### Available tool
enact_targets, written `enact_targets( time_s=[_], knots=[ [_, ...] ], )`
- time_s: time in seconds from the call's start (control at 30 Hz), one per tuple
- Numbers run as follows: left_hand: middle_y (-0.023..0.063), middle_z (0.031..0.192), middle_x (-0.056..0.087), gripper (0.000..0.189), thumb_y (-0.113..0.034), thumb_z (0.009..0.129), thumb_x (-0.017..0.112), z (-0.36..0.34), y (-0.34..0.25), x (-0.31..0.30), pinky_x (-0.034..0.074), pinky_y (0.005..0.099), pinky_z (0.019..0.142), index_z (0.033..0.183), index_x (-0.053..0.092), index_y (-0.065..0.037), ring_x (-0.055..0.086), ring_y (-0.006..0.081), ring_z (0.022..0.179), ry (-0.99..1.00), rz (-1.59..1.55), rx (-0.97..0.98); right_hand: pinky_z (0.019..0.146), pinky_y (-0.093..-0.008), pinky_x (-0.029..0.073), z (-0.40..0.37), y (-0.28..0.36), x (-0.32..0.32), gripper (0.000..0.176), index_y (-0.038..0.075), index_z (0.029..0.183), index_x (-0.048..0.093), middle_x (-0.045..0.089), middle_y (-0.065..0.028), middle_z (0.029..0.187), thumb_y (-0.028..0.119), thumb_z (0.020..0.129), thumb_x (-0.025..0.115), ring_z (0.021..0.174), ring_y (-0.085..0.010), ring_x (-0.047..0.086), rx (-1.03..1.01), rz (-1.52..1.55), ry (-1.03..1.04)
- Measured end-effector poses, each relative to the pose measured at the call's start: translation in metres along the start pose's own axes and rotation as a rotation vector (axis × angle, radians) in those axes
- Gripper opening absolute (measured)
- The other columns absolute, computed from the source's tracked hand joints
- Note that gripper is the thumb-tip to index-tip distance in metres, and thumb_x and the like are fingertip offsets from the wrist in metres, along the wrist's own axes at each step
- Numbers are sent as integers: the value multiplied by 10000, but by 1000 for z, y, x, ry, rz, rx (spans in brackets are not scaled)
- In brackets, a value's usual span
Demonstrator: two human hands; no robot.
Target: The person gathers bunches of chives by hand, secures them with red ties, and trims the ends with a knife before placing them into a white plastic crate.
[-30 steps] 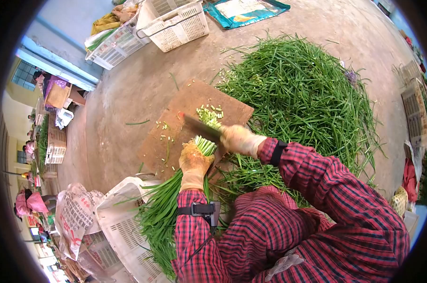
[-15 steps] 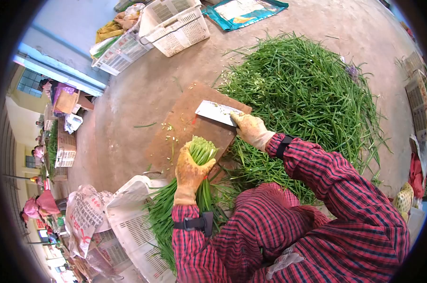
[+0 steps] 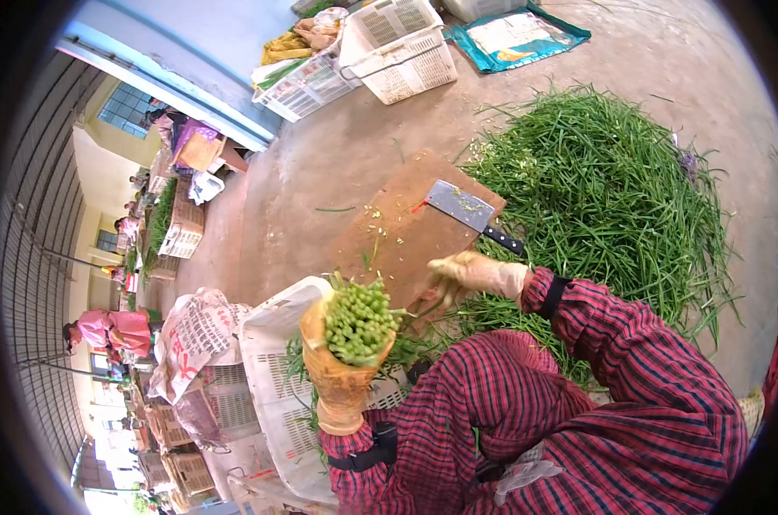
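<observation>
Head view: the left hand (image 3: 337, 378), gloved, is clenched around a bundle of green stalks (image 3: 356, 322), held upright with the cut ends facing the camera. The bundle sits above a white crate (image 3: 264, 378) just beside the person's knee. The right hand (image 3: 473, 275), also gloved, rests at the near edge of the wooden cutting board (image 3: 389, 236), with its fingers drooping towards loose stalks there. Whether they pinch anything cannot be told. A cleaver (image 3: 462, 208) lies flat on the board, apart from both hands, its dark handle pointing towards the right hand. Small cut pieces are scattered on the board. A large pile of long greens (image 3: 612, 189) lies on the concrete floor (image 3: 337, 163), touching the board's right side. Further white crates (image 3: 398, 47) and a teal bag (image 3: 518, 30) lie well beyond.
</observation>
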State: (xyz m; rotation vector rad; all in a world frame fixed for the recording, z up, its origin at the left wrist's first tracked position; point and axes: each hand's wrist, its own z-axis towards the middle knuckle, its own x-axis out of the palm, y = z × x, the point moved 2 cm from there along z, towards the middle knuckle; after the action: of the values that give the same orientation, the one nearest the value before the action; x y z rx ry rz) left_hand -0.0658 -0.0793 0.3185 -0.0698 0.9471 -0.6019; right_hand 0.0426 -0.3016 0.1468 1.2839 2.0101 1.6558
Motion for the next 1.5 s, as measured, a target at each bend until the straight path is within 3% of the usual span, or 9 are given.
enact_targets(
  time_s=[0.13,0.27,0.33,0.4,0.6,0.77,1.0,1.13,1.5],
  knots=[
    [166,1259,623,643,-343,790,846,-2,-51,-20,485,489,990,1299,585,-50,612,369,1163,-18,38,149,741,-334,604,-47,66,99,631,43,1259,650,736,-88,1157,585,1077,384,801,-216,727,48,305,425],
    [57,1304,615,438,-190,868,695,-28,-92,-37,404,497,1096,1296,601,-160,568,300,1282,142,260,343,657,-317,583,-41,62,154,392,134,952,678,741,-26,865,508,1027,588,736,-148,689,353,1020,1006],
    [37,1352,586,445,-203,857,714,-55,-100,-46,377,518,1122,1289,609,-171,540,292,1316,136,361,341,651,-323,585,-44,70,163,338,114,997,686,736,-28,872,432,1046,585,723,-158,683,323,883,863],
    [77,1417,549,488,-210,836,748,-86,-105,-67,358,554,1137,1298,611,-133,518,320,1338,148,376,315,775,-327,590,-51,87,174,353,43,1261,632,720,-30,1091,317,1038,625,880,-134,671,-141,516,556],
    [178,1345,621,564,-249,926,708,-179,-84,-94,431,465,1115,1388,557,37,584,354,1271,-222,-682,-705,1039,-314,487,-90,106,193,971,-6,1626,110,530,-110,1472,264,944,746,1248,-167,565,-244,162,344],
    [174,1444,533,724,-477,996,605,-170,-69,-81,422,398,1105,1499,430,13,543,282,1308,-246,-638,-678,1121,-335,397,-84,80,232,969,-20,1615,156,441,-153,1527,253,916,769,1353,-219,465,-358,179,366],
    [143,1489,514,782,-566,974,596,-195,-51,-49,445,434,1137,1535,406,-56,542,288,1315,-437,-1427,-880,1217,-346,274,-94,67,258,1022,-47,1620,107,329,-204,1617,280,912,767,1502,-270,307,-359,124,398],
    [107,1370,603,611,-346,941,667,-194,-60,-48,496,417,1069,1458,513,-60,600,254,1229,-653,-1528,-912,1232,-411,272,-92,71,253,1000,10,1628,190,312,-205,1644,412,914,764,1509,-299,327,-358,-631,181],
    [63,1249,656,523,-176,909,775,-223,-41,-11,543,346,985,1372,564,-53,655,184,1109,-670,-1192,-884,1207,-469,309,-67,102,311,963,-4,1529,399,411,-285,1539,379,777,864,1449,-433,372,-1055,-849,-179]
  ],
)
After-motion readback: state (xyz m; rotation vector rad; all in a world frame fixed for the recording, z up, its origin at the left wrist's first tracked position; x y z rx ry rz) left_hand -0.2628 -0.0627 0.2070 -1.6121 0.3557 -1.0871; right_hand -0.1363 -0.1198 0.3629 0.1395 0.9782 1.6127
